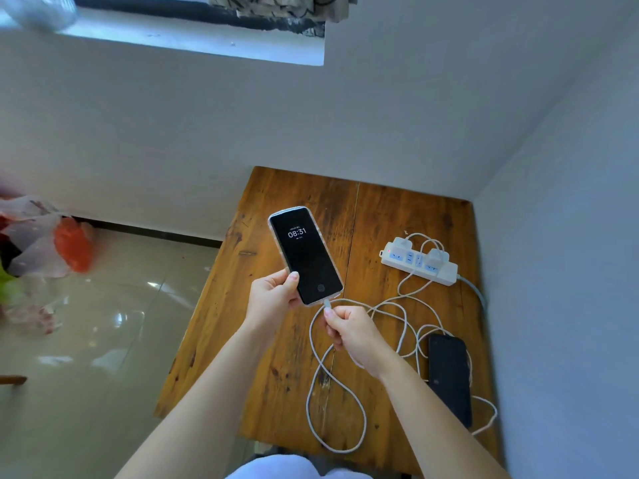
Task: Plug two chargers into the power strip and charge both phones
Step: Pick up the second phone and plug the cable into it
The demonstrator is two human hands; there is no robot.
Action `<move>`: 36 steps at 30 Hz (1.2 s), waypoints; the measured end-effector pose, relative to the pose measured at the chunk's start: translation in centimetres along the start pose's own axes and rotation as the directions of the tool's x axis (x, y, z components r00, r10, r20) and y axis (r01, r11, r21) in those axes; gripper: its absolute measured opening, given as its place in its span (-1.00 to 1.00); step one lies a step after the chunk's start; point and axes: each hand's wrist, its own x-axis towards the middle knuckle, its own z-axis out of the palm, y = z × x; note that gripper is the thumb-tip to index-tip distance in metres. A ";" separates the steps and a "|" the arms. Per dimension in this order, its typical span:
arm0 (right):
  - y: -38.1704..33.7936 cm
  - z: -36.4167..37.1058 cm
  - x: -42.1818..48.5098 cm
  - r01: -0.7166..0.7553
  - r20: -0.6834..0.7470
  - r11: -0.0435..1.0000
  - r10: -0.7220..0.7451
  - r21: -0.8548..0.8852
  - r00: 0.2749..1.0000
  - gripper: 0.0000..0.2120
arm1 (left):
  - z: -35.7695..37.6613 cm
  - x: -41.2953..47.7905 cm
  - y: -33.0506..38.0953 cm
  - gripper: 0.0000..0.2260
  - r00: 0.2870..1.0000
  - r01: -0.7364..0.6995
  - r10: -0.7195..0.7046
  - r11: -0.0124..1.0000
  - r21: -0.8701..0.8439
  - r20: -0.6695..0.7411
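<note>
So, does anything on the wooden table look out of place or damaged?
Nothing looks damaged. Only the white charging cables lie in loose, overlapping loops across the brown wooden table, untidy between the white power strip and the black phone.

A plain home room: wooden table [276, 340], tiled floor [103, 323], window sill [193, 39].

Wooden bench [276, 368] set into a wall corner, surface stained and scuffed; white power strip [446, 271] lies at its far right, two white chargers [436, 259] plugged in; white cables [337, 409] loop across the boards; dark phone [449, 378] lies face up near the right edge, screen unlit.
</note>
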 end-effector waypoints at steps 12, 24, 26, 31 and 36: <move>-0.5 0.8 -0.6 -0.012 -0.173 0.999 0.018 0.036 0.985 -0.74 | 0.2 -1.0 0.3 -0.85 0.998 0.043 -0.043 0.999 -0.021 0.036; -1.3 1.1 -1.3 0.141 -0.272 0.974 -0.186 -0.177 0.944 -0.67 | -0.4 0.1 1.5 -0.85 0.977 0.187 -0.205 0.954 -0.235 -0.055; -1.6 0.9 -1.2 0.099 -0.260 0.989 -0.125 -0.112 0.957 -0.73 | -0.5 0.3 2.0 -0.84 0.969 0.208 -0.237 0.938 -0.276 -0.073; -2.8 0.7 -1.3 0.143 -0.229 0.988 -0.128 0.052 0.965 -0.80 | -0.4 0.2 2.5 -0.84 0.964 0.233 -0.261 0.924 -0.305 -0.054; -3.4 0.2 -1.4 0.183 -0.250 0.980 -0.157 0.084 0.955 -0.95 | -0.5 0.6 2.6 -0.88 0.961 0.243 -0.272 0.921 -0.305 -0.057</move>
